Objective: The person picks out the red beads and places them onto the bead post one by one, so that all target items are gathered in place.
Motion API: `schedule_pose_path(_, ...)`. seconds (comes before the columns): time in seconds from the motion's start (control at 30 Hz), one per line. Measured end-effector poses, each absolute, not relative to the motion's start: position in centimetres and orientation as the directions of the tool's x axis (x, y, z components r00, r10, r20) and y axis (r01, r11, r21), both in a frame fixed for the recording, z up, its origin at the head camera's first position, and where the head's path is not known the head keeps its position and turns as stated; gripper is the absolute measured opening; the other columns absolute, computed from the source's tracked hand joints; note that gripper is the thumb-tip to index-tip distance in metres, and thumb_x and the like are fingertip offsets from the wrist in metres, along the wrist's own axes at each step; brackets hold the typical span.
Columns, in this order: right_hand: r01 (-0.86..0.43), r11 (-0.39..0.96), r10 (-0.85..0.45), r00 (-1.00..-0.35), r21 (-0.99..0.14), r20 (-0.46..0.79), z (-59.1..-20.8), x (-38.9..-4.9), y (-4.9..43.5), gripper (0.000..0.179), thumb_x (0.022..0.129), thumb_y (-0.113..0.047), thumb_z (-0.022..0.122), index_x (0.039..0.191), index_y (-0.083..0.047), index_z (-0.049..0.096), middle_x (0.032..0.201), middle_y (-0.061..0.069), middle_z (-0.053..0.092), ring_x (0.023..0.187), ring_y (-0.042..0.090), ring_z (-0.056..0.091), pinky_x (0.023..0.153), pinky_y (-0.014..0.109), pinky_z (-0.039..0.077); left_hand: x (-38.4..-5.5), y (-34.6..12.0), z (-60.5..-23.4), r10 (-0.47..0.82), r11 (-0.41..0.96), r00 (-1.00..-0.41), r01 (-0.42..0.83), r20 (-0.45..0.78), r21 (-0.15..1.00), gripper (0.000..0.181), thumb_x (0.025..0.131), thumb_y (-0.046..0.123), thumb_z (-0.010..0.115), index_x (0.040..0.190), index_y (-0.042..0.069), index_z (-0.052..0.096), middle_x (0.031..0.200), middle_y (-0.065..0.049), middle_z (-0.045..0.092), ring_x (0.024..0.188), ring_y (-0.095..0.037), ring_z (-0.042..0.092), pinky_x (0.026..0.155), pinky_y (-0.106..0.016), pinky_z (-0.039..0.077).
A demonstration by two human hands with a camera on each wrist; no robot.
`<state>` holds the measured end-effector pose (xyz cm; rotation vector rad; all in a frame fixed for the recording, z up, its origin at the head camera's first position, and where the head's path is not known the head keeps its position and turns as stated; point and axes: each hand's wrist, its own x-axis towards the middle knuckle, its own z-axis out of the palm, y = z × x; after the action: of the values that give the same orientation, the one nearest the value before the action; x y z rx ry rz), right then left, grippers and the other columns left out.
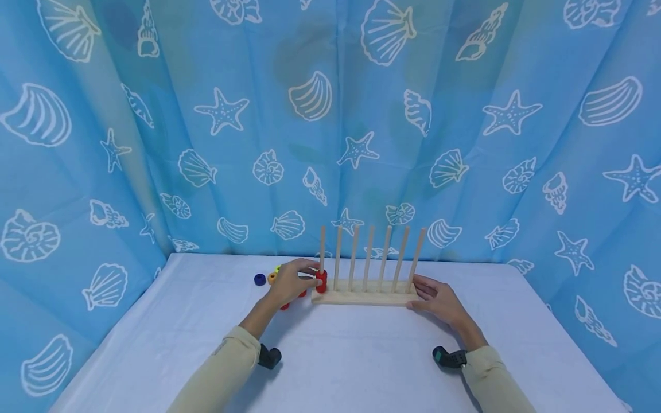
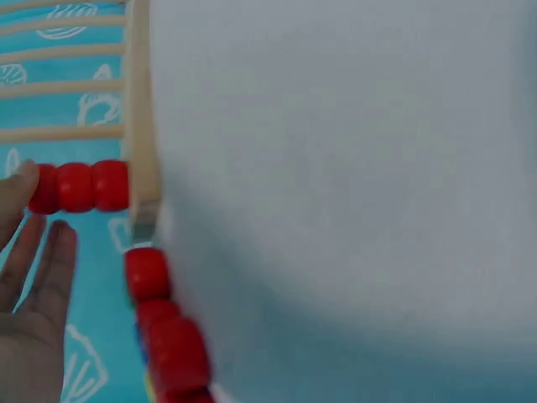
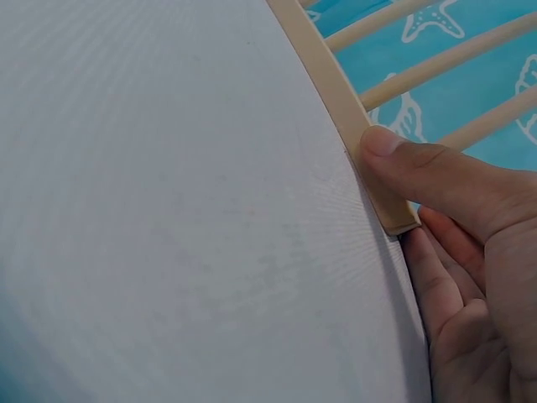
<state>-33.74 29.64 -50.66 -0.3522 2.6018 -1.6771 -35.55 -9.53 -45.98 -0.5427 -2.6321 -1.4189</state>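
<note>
A wooden peg rack (image 1: pixel 361 297) with several upright pegs stands on the table. Three red beads (image 2: pixel 75 186) are stacked on its leftmost peg. My left hand (image 1: pixel 290 282) pinches the topmost bead (image 2: pixel 44 189) with the thumb at its side, the lower fingers held out straight. At the rack's right end, my right hand (image 1: pixel 439 299) grips the wooden base (image 3: pixel 340 117), thumb (image 3: pixel 383 141) on the front edge and fingers round the end.
Loose red beads (image 2: pixel 172 348) lie left of the rack, partly behind the left hand. Beyond them are a dark blue bead (image 1: pixel 260 279), an orange bead (image 1: pixel 272 278) and a yellow one (image 1: pixel 277 268). A blue shell-patterned curtain (image 1: pixel 330 143) hangs behind the white-covered table (image 1: pixel 361 361).
</note>
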Motion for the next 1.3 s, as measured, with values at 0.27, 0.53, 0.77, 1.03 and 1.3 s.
schedule_pose_path(0.27,-0.161,0.418,-0.189,-0.978,-0.894,0.088,-51.8,-34.7,30.4,0.084,0.079,-0.015,0.082,0.146,0.006,0.036,0.147,0.028,0.039,0.132,0.041,0.042,0.098,0.037,0.044,-35.4,-12.2,-43.6,0.229,0.573,-0.945,0.323,0.231,0.753,0.045,0.085,0.009,0.075,0.128,0.015,0.062,0.118,-0.003,0.064,0.102,-0.024,0.066,0.076,-0.034,0.059)
schedule_pose_path(0.53,-0.175,0.436,-0.185,-0.977,-0.883,0.102,-51.5,-34.3,31.1,0.086,0.079,-0.023,0.083,0.147,0.003,0.037,0.147,0.026,0.040,0.132,0.039,0.043,0.098,0.036,0.044,-34.5,-15.3,-44.1,0.160,0.592,-0.964,0.267,0.214,0.760,0.030,0.089,0.008,0.070,0.117,0.013,0.066,0.114,-0.004,0.065,0.103,-0.022,0.065,0.078,-0.034,0.058)
schedule_pose_path(0.77,-0.177,0.424,-0.190,-0.976,-0.888,0.104,-51.5,-34.5,31.1,0.087,0.077,-0.026,0.084,0.146,0.002,0.038,0.147,0.025,0.041,0.132,0.039,0.044,0.098,0.034,0.045,-33.4,-16.7,-46.1,0.124,0.601,-0.971,0.239,0.206,0.763,0.027,0.085,0.004,0.073,0.112,0.008,0.069,0.108,-0.005,0.066,0.099,-0.022,0.065,0.081,-0.035,0.057)
schedule_pose_path(1.03,-0.182,0.436,-0.197,-0.975,-0.882,0.104,-51.6,-34.4,30.5,0.087,0.078,-0.025,0.083,0.146,0.004,0.037,0.147,0.027,0.040,0.132,0.039,0.044,0.098,0.036,0.044,-32.9,-18.4,-48.2,0.090,0.614,-0.981,0.192,0.174,0.766,0.031,0.080,0.005,0.078,0.109,0.010,0.072,0.108,-0.003,0.065,0.103,-0.021,0.062,0.085,-0.037,0.056)
schedule_pose_path(1.3,-0.179,0.420,-0.200,-0.975,-0.890,0.101,-51.6,-34.6,29.9,0.086,0.078,-0.023,0.083,0.146,0.003,0.037,0.147,0.026,0.040,0.132,0.039,0.044,0.098,0.035,0.045,-32.3,-19.4,-49.3,0.076,0.609,-0.987,0.161,0.145,0.777,0.033,0.077,0.006,0.080,0.108,0.011,0.071,0.104,-0.001,0.065,0.100,-0.020,0.064,0.088,-0.037,0.055)
